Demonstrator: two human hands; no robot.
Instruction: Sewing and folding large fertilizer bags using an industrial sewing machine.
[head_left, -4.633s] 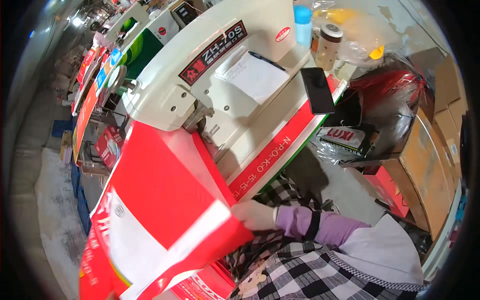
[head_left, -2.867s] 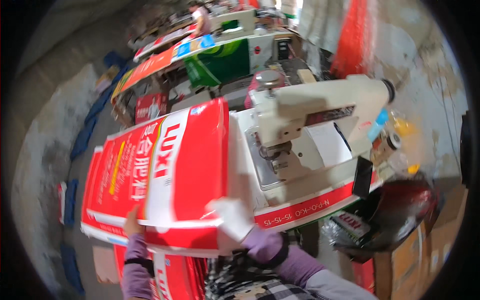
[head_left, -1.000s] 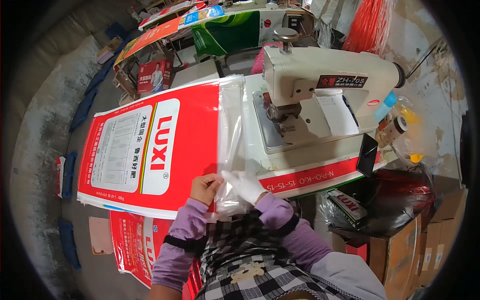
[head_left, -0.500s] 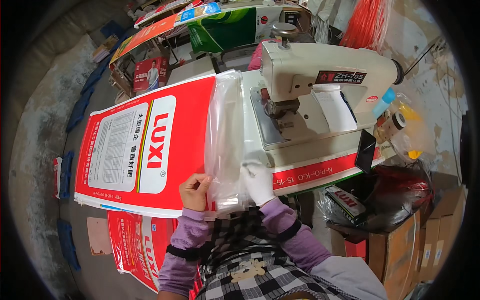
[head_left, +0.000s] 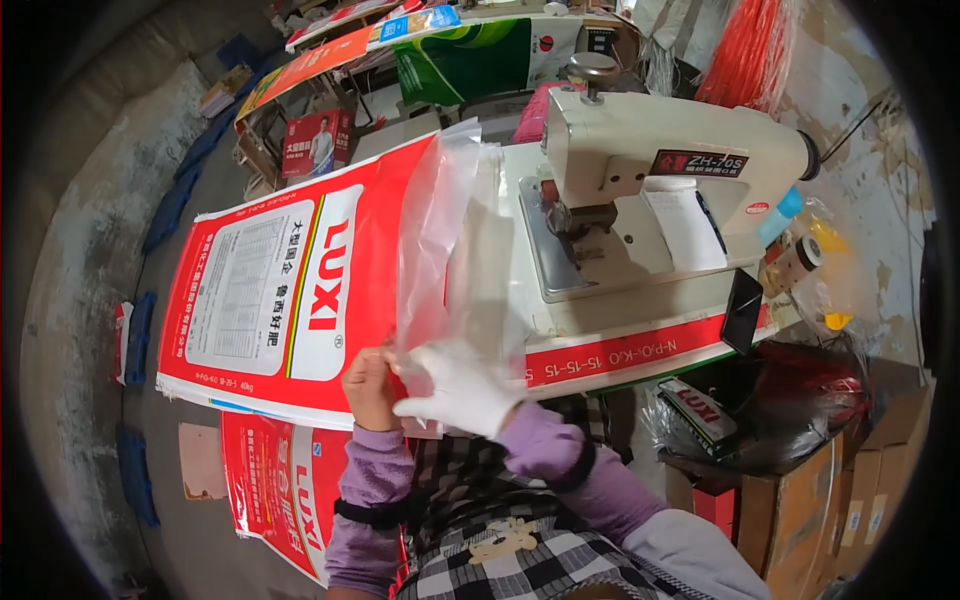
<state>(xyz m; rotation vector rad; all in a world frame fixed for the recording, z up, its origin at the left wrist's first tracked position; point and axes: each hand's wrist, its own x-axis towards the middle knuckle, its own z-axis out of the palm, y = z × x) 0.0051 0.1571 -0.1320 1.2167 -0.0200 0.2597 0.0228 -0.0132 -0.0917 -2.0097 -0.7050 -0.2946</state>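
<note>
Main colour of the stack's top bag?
Top bag: mostly red, white panels; best in the head view.

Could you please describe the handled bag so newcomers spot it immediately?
Find the cream sewing machine. Left of it, by the gloved right hand, lies a red bag with a white panel. Unlike the lower red bag, it shows translucent plastic along its right edge.

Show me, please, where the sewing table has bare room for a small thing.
The bare white strip between the sewing machine and the red printed band, left of the black phone. Crowded: the right end, with phone, cup and blue bottle; the left, where left hand and gloved right hand are at the plastic liner of the red sack.
</note>
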